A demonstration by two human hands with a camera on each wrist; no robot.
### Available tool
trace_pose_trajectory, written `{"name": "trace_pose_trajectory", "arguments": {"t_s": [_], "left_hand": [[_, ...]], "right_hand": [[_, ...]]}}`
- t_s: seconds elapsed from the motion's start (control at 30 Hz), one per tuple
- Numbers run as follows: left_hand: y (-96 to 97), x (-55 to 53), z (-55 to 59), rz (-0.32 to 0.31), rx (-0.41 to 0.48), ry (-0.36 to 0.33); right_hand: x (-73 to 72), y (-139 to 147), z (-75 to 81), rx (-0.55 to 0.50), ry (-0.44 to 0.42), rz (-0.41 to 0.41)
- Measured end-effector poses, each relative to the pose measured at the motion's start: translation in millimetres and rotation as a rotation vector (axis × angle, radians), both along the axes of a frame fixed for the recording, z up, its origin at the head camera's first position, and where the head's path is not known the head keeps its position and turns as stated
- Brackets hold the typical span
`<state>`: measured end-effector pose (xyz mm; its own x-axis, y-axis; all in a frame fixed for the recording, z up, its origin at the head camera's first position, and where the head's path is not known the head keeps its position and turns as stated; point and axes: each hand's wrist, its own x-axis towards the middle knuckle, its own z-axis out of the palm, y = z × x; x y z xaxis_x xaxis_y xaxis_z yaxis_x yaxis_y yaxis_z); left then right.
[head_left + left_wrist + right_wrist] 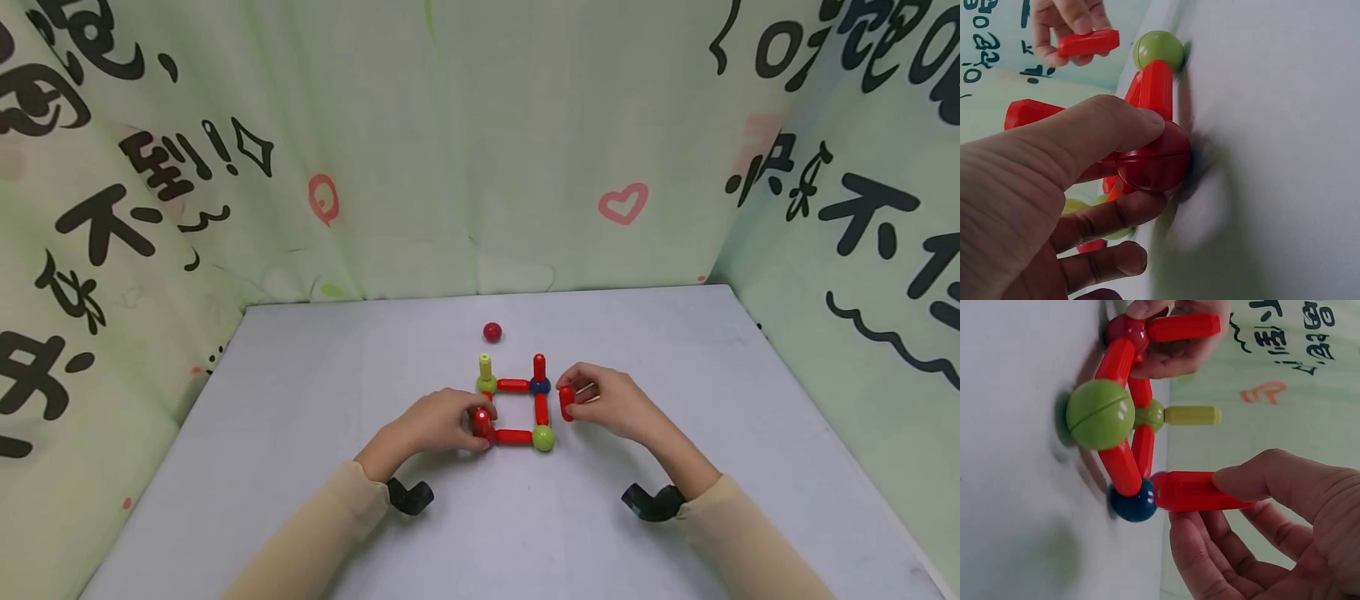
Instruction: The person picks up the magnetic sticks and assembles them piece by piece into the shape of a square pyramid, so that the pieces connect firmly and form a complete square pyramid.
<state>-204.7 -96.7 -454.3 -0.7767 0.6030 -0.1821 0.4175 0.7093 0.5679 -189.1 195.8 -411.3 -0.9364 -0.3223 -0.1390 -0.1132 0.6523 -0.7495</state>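
Note:
Red rods and balls form a square frame on the table. My left hand [442, 419] pinches the red ball [1157, 165] at its near left corner, thumb on one side and fingers on the other. From that ball a red rod [1183, 327] stands up. My right hand [611, 400] holds a loose red rod [1200, 490] upright between thumb and fingers, just right of the frame. A green ball [543, 438] sits at the near right corner. At the far right, the blue ball [1133, 501] bears an upright red rod [539, 367]; the far left green ball [486, 384] bears a yellow-green rod [1192, 415].
Behind the frame a single red ball [492, 332] lies on the white table [360, 350]. Printed curtains [480, 167] rise at the table's back and sides. Each wrist carries a black camera mount, one of them by the right sleeve [652, 503].

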Motion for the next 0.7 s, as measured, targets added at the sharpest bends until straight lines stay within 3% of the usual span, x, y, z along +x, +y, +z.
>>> {"name": "trace_pose_trajectory", "arguments": {"t_s": [0.2, 0.43, 0.57, 0.7], "left_hand": [[0.1, 1.4, 0.7, 0.01, -0.008, 0.0], [-1.4, 3.5, -0.6, 0.006, -0.013, 0.044], [-7.6, 2.8, -2.8, -0.004, 0.099, 0.066], [-12.2, 1.5, -4.5, -0.054, 0.223, 0.028]], "right_hand": [[3.9, -21, 1.3, -0.062, 0.01, 0.03], [9.0, -26, -15.9, -0.038, -0.007, 0.028], [10.7, -24, -20.6, -0.03, -0.035, 0.006], [12.7, -24, -20.8, -0.017, -0.047, -0.001]]}}
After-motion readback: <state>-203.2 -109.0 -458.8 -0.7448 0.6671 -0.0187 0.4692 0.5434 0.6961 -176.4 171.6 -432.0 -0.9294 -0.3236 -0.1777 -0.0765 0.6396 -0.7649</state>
